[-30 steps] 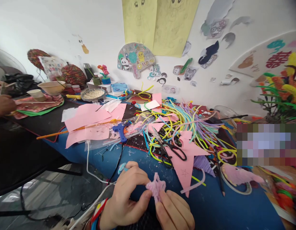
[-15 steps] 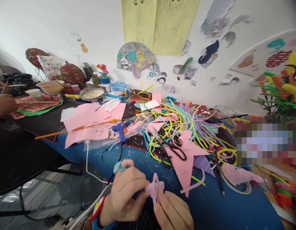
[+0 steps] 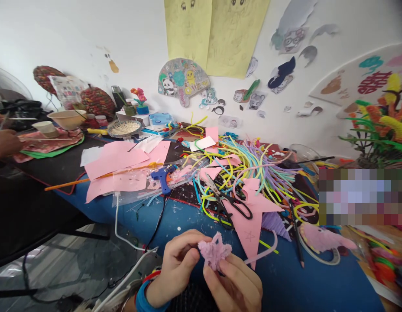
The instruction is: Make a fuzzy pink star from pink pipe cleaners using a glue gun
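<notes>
A small pink fuzzy star, shaped from what looks like pipe cleaner, is held over the front of the table. My right hand pinches its lower right side between thumb and fingers. At the star's left point, the curled fingers of my left hand hold its edge, with the thumb bent beside it. Just beyond my hands lie pink paper with a star drawn on it and black-handled scissors. A blue glue gun rests on a clear plastic bag farther left.
Many coloured pipe cleaners are heaped at the back. A black pencil and pink fuzzy piece lie to the right. White cable hangs off the front edge. Another person's hand is at far left, near a bowl.
The star has turned and come up slightly to the right. My left hand has rolled over, so the light blue fuzzy piece at its finger no longer shows. My right hand still grips the star.
</notes>
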Demonstrator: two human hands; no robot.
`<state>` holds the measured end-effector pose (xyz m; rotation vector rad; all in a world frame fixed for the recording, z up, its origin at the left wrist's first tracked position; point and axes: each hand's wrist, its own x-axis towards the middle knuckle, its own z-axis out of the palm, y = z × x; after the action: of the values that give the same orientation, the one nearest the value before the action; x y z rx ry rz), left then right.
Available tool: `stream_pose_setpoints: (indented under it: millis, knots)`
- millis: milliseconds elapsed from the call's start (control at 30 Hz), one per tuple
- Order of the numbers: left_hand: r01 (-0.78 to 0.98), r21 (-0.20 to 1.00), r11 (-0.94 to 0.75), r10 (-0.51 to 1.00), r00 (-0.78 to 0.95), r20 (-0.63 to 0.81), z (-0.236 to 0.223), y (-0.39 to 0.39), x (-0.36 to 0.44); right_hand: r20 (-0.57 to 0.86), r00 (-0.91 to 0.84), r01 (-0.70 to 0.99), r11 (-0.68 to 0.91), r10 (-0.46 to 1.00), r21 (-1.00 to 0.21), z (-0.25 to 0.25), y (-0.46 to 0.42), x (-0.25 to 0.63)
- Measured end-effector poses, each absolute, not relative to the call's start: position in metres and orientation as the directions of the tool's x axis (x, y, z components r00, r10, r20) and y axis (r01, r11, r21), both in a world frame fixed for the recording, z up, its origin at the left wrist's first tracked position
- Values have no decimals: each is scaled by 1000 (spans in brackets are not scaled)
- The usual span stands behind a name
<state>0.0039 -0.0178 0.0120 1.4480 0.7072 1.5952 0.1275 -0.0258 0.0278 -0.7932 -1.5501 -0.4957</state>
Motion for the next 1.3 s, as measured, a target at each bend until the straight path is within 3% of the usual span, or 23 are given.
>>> stream_pose_setpoints:
  millis: [267,433,500,667,767,900,1100,1300]
  knots:
    - [-448,866,-222,952,95,293,8,-18,8,972,37,727,662,230,-184,14,-29,128]
    - [-429,901,-70,996,26,90,8,-18,9,960,-39,686,707,276,-175,11,-28,135]
    - [-395,917,-64,998,-15,63,9,-17,9,948,-12,622,745,317,-241,9,-29,136]
    - [-276,955,-114,993,6,120,17,-17,8,774,261,390,670,577,-632,4,-30,131]
    - [-232,957,-173,982,30,185,20,-17,7,635,310,258,580,708,-773,5,-28,131]
    - [-194,953,-231,971,17,239,19,-16,5,494,332,122,483,804,-867,7,-25,134]
    - [-119,955,-273,961,21,277,16,-16,3,250,221,-45,267,942,-963,11,-27,137]
    - [-74,959,-274,961,15,275,12,-15,2,240,107,-31,245,965,-969,16,-26,144]
